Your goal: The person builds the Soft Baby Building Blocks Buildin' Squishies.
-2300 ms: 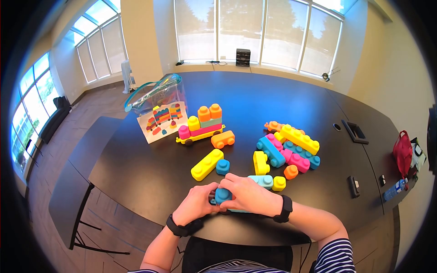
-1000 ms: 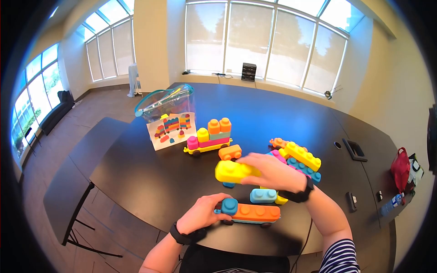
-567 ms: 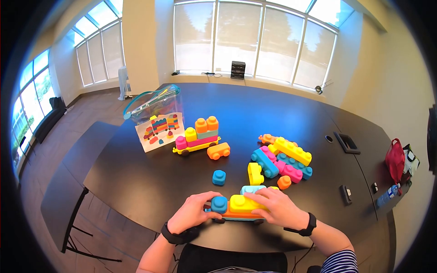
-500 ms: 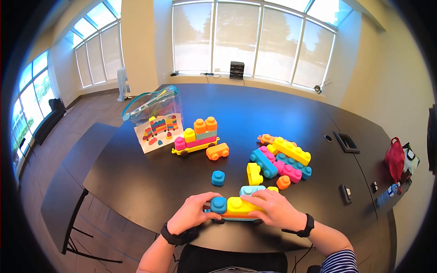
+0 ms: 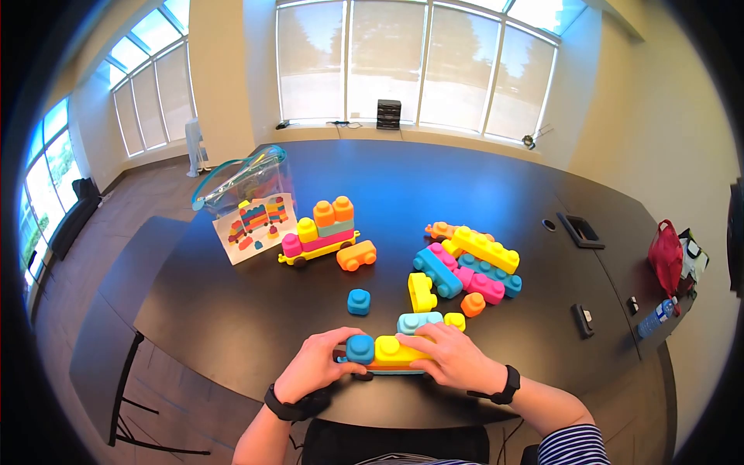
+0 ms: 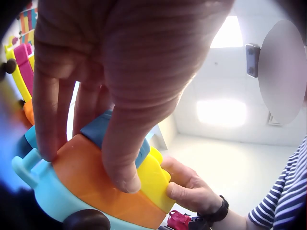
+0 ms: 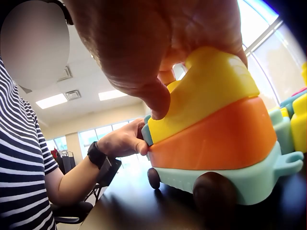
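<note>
A toy wagon stands at the table's near edge: a light blue wheeled base [image 7: 249, 189] carries a long orange block [image 7: 211, 139]. On the orange block sit a small blue block [image 5: 359, 349] at the left end and a long yellow block [image 5: 390, 351] beside it. My left hand [image 5: 316, 364] grips the left end, its thumb against the orange side in the left wrist view and fingers on the far side. My right hand [image 5: 459, 358] holds the yellow block from above, thumb on its near side, hiding the block's right part in the head view.
Behind the wagon lie a light blue block [image 5: 418, 322], a small yellow block [image 5: 455, 320], a loose blue block [image 5: 358, 301] and a pile of blocks [image 5: 484, 249]. Farther back stand a built wagon [image 5: 319, 246], an orange piece [image 5: 356, 256] and a clear bag [image 5: 263, 174] with a picture card.
The right hand has left the small blue block, picked up the long yellow block from the table and set it on the orange one. The left hand stays at the wagon's left end.
</note>
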Demonstrator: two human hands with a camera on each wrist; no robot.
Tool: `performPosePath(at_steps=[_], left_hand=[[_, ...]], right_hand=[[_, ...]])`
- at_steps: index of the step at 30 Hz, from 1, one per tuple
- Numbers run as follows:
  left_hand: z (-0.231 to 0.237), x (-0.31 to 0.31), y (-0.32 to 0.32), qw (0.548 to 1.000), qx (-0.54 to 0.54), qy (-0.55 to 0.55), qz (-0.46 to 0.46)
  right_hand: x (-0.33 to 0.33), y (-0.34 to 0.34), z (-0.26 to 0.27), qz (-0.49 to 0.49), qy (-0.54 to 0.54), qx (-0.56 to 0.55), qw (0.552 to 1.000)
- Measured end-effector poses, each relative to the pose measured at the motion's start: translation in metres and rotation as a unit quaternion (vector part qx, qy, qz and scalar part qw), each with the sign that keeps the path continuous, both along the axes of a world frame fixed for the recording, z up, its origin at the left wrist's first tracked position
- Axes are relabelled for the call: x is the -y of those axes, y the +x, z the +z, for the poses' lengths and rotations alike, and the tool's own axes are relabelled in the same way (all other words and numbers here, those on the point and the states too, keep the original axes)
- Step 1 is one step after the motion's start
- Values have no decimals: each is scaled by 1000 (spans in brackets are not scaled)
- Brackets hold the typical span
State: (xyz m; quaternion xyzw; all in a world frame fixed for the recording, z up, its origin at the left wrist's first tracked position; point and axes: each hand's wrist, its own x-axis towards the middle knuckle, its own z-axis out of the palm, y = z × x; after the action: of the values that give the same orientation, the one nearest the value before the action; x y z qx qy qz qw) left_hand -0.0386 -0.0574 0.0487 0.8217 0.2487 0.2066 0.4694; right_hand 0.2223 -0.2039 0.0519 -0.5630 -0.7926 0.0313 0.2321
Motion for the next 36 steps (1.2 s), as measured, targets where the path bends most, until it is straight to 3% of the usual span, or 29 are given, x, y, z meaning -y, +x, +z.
performPosePath(at_steps=[8,11,12,13,14,16,20,24,33,36], left_hand=[[1,-1,-1,1000,-3,-1,0],[0,-1,0,1000,-3,1,-5],[0,-1,0,1000,-3,5,-3],[-1,-1,0,1000,-3,7,0],[0,-1,0,1000,-1,6,0],[1,-1,-2,1000,3,3,0],[1,-3,-1,1000,0,3,-5],[2,-1,1,1000,-9,-10,-7],[1,2,1,1000,12,-1,4],[-5,0,3,999,29,22,7]], right_hand=[[-4,2,0,24,-6,-10,1000],[-21,39,15,79,-97,-161,979],[-21,49,33,-4,-131,-207,970],[-29,77,18,-61,-25,-156,986],[-30,89,33,-143,-22,-144,979],[-35,134,17,-246,49,9,968],[-32,192,-31,-338,-52,175,923],[-20,188,-30,-321,-66,89,941],[-21,194,-58,-314,-5,92,945],[-16,183,-42,-338,-63,64,937]])
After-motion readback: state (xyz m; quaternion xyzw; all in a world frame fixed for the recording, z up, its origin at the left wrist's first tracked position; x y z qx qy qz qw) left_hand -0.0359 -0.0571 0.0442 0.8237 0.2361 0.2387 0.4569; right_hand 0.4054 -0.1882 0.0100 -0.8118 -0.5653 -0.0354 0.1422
